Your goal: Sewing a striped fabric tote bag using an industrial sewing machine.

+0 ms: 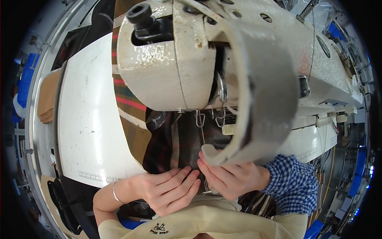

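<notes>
An off-white industrial sewing machine head (159, 79) fills the upper middle, with a grey curved arm (270, 91) looming close on the right. Beneath it lies dark plaid fabric (159, 147), with an olive plaid length (133, 127) running up along the machine's left. My left hand (169, 190), a bangle at the wrist, has curled fingers gripping the dark fabric's near edge. Beside it, my right hand (229, 179), below a blue checked sleeve, pinches the same fabric near a pale seam line; its fingertips are partly behind the curved arm. Small wire loops (200, 118) hang above the fabric.
A white work surface (85, 91) with a printed scale spreads left, and another (314, 141) extends right. A stack of brown pieces (49, 95) and a blue bin (28, 75) stand at far left. Shelving and blue bins (358, 171) line the right rim.
</notes>
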Motion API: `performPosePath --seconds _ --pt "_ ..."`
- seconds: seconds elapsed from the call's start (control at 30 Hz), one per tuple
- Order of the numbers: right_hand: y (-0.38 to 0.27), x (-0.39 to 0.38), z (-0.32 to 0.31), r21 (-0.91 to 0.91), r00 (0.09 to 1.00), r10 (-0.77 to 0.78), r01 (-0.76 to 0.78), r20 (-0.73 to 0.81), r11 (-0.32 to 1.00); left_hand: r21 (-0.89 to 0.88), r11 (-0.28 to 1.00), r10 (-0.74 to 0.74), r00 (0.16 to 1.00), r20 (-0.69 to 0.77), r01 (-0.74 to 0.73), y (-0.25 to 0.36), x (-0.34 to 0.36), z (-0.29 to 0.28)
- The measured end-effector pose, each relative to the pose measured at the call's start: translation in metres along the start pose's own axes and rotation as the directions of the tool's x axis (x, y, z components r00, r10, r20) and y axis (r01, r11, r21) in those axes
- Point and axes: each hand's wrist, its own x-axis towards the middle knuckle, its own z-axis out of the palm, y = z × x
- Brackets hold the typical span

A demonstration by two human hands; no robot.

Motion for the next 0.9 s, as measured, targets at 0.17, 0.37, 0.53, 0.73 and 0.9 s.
performPosePath --seconds 0.17,0.37,0.53,0.73,0.9 --pt "-0.003 -0.009 0.005 -0.057 0.968 -0.127 0.143 0.218 0.988 -0.285 0.877 -0.279 0.893 0.352 0.386 -0.006 0.029 -0.024" --pt "0.000 -0.001 0.008 0.064 0.961 -0.174 0.164 0.217 0.984 0.088 0.843 -0.527 0.782 0.333 0.530 -0.003 0.010 0.026" --pt "-0.003 -0.003 -0.001 0.066 0.935 -0.125 0.109 0.332 0.992 -0.003 0.822 -0.538 0.778 0.325 0.570 -0.004 0.009 0.029" --pt "-0.002 0.002 -0.001 -0.017 0.934 -0.168 0.183 0.316 0.983 -0.033 0.830 -0.515 0.788 0.338 0.557 -0.006 0.005 0.027" --pt "-0.002 0.000 0.001 -0.044 0.944 -0.151 0.171 0.294 0.984 -0.051 0.846 -0.477 0.797 0.371 0.530 -0.011 0.005 0.018"
